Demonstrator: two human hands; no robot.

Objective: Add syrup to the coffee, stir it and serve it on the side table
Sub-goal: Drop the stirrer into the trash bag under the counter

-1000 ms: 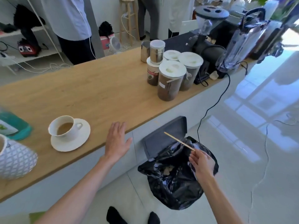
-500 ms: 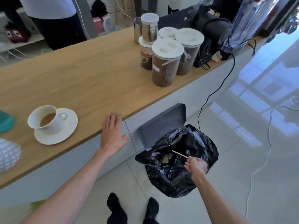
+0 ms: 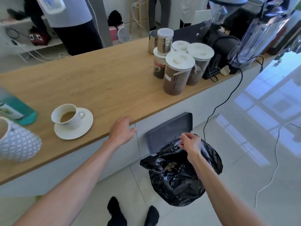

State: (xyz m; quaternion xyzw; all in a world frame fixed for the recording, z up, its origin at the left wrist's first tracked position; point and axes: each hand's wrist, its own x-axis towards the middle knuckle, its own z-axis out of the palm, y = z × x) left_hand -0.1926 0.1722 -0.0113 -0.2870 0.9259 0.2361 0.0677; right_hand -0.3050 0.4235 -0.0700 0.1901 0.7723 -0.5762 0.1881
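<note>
Head view: right hand [image 3: 189, 144], fingers loose and empty, is held over open bin [image 3: 179, 176]. Left hand [image 3: 121, 131], open, is braced on counter edge [image 3: 97, 79] for balance; coffee cup [image 3: 67, 116] is left unserved.

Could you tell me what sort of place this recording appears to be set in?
Probably a coffee bar or a staged café counter: a long wooden counter carries lidded canisters of ground coffee, a black coffee grinder, and a served cup of coffee on a saucer.

Bright daylight floods in from about two o'clock, throwing window-pane glare across the glossy floor [image 3: 268, 101]; shadows on the wooden counter [image 3: 101, 82] are soft and faint; the wide lens bows the counter's edge, and the patterned mug [image 3: 17, 142] at nine o'clock is smeared with blur.
</note>
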